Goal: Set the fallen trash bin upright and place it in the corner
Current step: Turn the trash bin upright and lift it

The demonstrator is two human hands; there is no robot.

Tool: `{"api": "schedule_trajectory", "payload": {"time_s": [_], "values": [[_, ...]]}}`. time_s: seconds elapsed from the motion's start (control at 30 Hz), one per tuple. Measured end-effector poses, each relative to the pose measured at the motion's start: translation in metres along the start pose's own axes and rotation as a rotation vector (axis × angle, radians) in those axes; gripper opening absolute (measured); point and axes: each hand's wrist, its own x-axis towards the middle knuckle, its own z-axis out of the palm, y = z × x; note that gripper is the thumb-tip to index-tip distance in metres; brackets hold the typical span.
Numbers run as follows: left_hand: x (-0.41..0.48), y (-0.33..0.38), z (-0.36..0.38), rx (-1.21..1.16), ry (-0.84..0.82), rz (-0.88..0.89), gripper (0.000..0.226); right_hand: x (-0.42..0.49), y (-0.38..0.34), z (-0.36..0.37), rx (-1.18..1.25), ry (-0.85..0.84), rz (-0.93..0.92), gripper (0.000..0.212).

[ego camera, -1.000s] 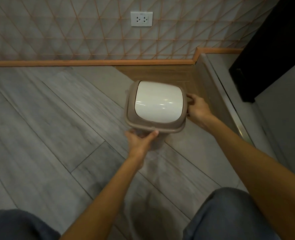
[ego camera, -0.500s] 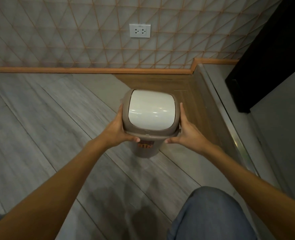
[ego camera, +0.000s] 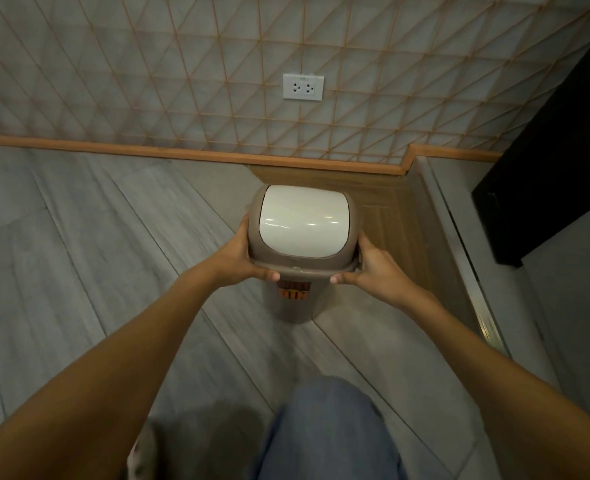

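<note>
The brown trash bin (ego camera: pixel 295 299) stands upright, its white swing lid (ego camera: pixel 304 220) facing up and an orange label on its front. My left hand (ego camera: pixel 243 254) grips the left side of its rim, thumb on the front edge. My right hand (ego camera: pixel 373 268) grips the right side the same way. The bin is close to the corner (ego camera: pixel 404 174), where the tiled wall meets a raised ledge; I cannot tell whether its base touches the floor.
A brown wood floor patch (ego camera: pixel 390 216) fills the corner behind the bin. The raised ledge (ego camera: pixel 460 244) with a metal strip runs along the right. A black cabinet (ego camera: pixel 546 161) stands at the far right. A white wall socket (ego camera: pixel 303 86) sits above. My knee (ego camera: pixel 328 427) is below.
My left hand shifted from the bin's front to its left side, and both hands now hold the rim. The bin has moved a little further toward the wall and corner.
</note>
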Motion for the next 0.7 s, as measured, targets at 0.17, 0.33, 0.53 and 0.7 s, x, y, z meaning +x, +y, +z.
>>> {"api": "schedule_trajectory", "payload": {"time_s": [0.17,0.33,0.53,0.7], "values": [[0.035,0.009,0.003,0.010,0.014,0.000,0.131,0.026,0.011,-0.018,-0.019,0.047,0.024,0.109],[0.086,0.023,0.001,0.009,0.003,-0.004,0.134,0.064,0.021,-0.042,0.011,0.104,0.096,0.103],[0.153,0.046,-0.020,0.026,-0.039,0.030,0.131,0.117,0.030,-0.083,0.084,0.146,0.152,0.081],[0.194,0.057,-0.032,-0.018,-0.072,0.023,0.129,0.147,0.035,-0.108,0.204,0.132,0.166,0.078]]}}
